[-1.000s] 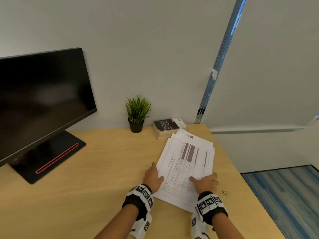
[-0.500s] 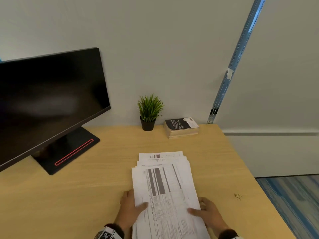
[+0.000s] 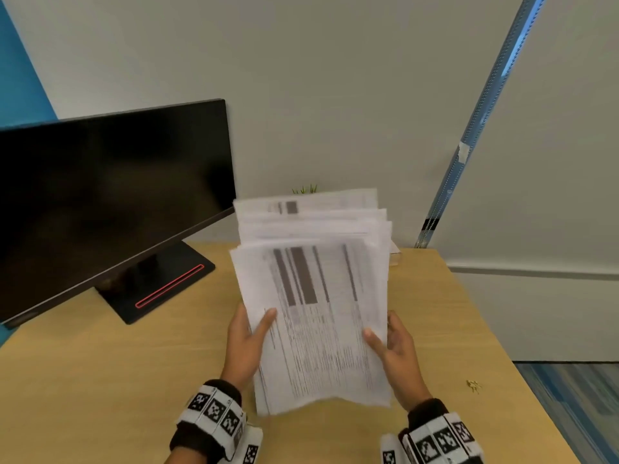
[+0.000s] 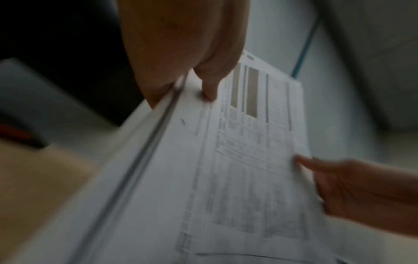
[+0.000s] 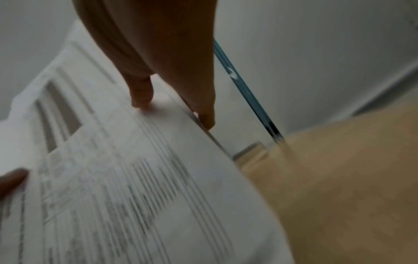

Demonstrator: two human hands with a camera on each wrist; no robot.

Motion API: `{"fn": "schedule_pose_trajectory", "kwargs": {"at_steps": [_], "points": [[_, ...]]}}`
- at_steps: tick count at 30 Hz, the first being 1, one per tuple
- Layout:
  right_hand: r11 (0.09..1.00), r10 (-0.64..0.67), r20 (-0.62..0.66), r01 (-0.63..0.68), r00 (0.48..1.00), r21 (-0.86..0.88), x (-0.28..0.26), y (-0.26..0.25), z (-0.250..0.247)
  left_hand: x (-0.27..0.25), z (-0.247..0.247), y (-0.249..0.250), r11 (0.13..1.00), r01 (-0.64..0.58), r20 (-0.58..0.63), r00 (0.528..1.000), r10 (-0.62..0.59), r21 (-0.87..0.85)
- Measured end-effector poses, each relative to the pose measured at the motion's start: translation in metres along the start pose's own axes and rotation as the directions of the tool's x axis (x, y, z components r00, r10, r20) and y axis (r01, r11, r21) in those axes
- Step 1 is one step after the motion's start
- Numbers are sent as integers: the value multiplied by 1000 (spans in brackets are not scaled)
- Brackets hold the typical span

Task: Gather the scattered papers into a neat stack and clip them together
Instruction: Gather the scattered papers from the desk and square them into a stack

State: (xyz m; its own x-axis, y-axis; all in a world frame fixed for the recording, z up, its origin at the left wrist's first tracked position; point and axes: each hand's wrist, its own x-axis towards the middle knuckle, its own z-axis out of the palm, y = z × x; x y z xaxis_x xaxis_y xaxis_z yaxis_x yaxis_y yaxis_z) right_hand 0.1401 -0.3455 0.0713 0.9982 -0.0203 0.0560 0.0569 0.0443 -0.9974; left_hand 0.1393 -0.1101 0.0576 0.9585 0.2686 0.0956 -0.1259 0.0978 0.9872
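Both hands grip papers, stack lifted clear of desk, tilted toward camera, top edges uneven. Left hand pinches left edge, thumb on top sheet, fingers behind. Right hand pinches right edge likewise. Small gold clip on desk near right edge, well apart from stack. Dark monitor on stand at left. Plant tips just visible behind papers. Grey wall, blue strip, blue-striped floor at right.
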Motion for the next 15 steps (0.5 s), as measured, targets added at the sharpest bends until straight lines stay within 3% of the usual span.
{"fn": "schedule_pose_trajectory", "kwargs": {"at_steps": [3, 6, 9, 15], "points": [[989, -144, -90, 145, 985, 2, 11, -27, 23, -1, 19, 39, 964, -239, 23, 971, 238, 112], [976, -212, -190, 219, 959, 15, 19, -42, 47, 0, 36, 53, 919, -353, 9, 934, 357, 174], [976, -195, -174, 209, 965, 66, 23, -44, 53, 4, 32, 51, 933, -338, -56, 936, 347, 122], [957, -231, -99, 244, 968, 154, 26, -58, 53, 14, 23, 54, 968, -247, -2, 969, 247, 32]]}}
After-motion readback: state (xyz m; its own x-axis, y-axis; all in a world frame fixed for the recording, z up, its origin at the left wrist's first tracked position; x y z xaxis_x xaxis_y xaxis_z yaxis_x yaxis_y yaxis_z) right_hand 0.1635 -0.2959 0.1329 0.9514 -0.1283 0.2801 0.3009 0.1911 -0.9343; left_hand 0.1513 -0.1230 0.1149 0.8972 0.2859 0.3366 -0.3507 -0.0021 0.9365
